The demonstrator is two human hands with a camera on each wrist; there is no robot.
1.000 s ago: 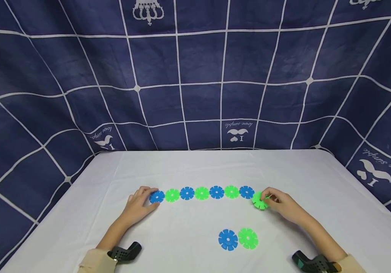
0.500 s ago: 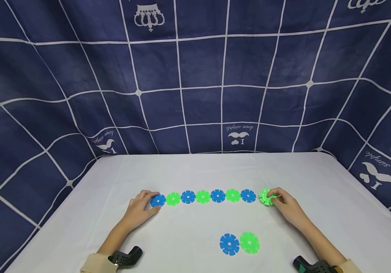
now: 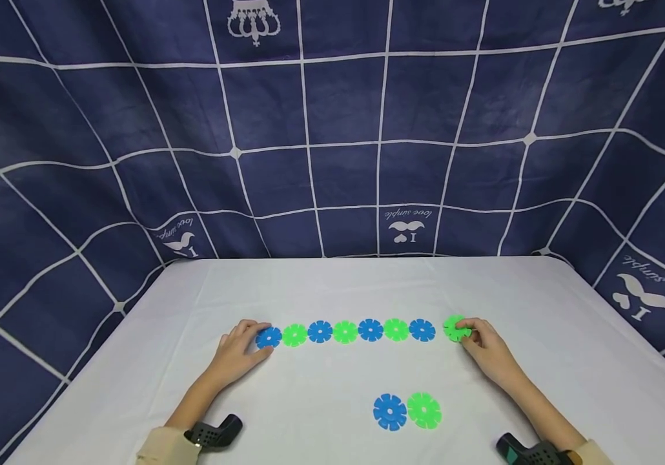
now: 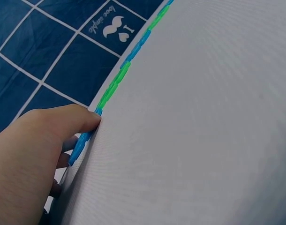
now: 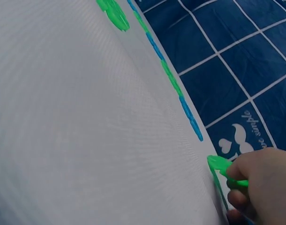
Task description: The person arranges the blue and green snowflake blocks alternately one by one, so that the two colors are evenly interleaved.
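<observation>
Flat notched interlocking discs, blue and green by turns, form a row on the white table (image 3: 321, 290). At the row's left end, my left hand (image 3: 234, 355) holds a blue interlocking disc (image 3: 268, 338) between thumb and index finger. In the left wrist view the thumb lies right at its edge. Past the row's right end, my right hand (image 3: 492, 355) pinches a green interlocking disc (image 3: 454, 328), its fingertips covering the disc's right side. A small gap separates this disc from the last blue disc (image 3: 422, 330). The right wrist view shows the held green disc (image 5: 218, 163) tilted.
Nearer to me lie another blue disc (image 3: 390, 412) and a green disc (image 3: 424, 410), side by side. A dark blue curtain (image 3: 344, 174) with white lines hangs behind the table and along both sides. Both wrists wear black devices (image 3: 214, 433).
My right hand has moved right with the green disc, away from the last blue disc, opening a gap. The left hand keeps its place at the row's left end.
</observation>
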